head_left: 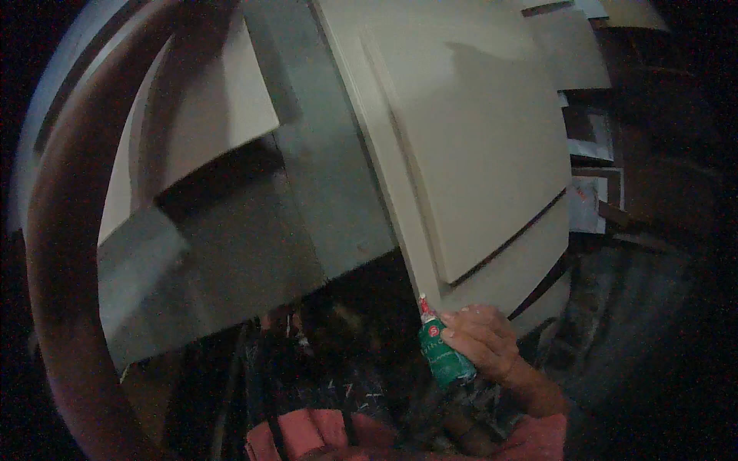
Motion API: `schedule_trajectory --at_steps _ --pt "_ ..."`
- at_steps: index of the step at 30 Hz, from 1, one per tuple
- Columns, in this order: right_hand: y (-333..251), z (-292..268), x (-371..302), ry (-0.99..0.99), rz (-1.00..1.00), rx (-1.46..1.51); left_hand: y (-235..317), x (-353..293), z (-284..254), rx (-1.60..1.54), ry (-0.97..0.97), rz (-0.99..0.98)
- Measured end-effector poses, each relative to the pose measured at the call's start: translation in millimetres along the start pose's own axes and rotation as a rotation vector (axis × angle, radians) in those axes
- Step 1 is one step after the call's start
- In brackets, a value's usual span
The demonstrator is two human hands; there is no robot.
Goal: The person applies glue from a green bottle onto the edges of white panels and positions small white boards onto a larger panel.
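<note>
My right hand [483, 338] is closed round a green glue bottle [446, 359] with a red nozzle and a pale tip. The bottle tilts, its nozzle pointing up at the lower left edge of a cream board [480, 154]. Whether the tip touches that edge I cannot tell. The board has a second, slightly raised layer on its face and stands at a slant. No fingers of my left hand can be made out. A dark brown curved shape [65, 253] fills the left side, too dim and close to name.
Grey-green panels [330, 169] lie left of the board, with a pale panel [223, 100] above them. Papers or white sheets [588, 203] show at the right. My pink clothing [315, 434] is at the lower edge. The area below the panels is dark and cluttered.
</note>
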State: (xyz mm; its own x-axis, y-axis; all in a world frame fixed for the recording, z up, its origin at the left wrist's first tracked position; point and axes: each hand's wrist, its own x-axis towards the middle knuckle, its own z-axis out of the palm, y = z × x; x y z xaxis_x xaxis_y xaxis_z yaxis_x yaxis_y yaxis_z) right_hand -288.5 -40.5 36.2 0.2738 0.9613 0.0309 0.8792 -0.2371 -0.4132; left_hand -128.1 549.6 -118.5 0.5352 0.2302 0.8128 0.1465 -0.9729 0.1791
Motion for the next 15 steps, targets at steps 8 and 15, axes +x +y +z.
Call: schedule_trajectory --at_steps 8,15 --pt "-29 13 29 0.014 0.036 0.009 -37 -10 -53 0.151 -0.061 0.388" --pt "-37 32 13 0.061 -0.033 -0.076 -4 -4 -86 0.095 -0.216 0.048"
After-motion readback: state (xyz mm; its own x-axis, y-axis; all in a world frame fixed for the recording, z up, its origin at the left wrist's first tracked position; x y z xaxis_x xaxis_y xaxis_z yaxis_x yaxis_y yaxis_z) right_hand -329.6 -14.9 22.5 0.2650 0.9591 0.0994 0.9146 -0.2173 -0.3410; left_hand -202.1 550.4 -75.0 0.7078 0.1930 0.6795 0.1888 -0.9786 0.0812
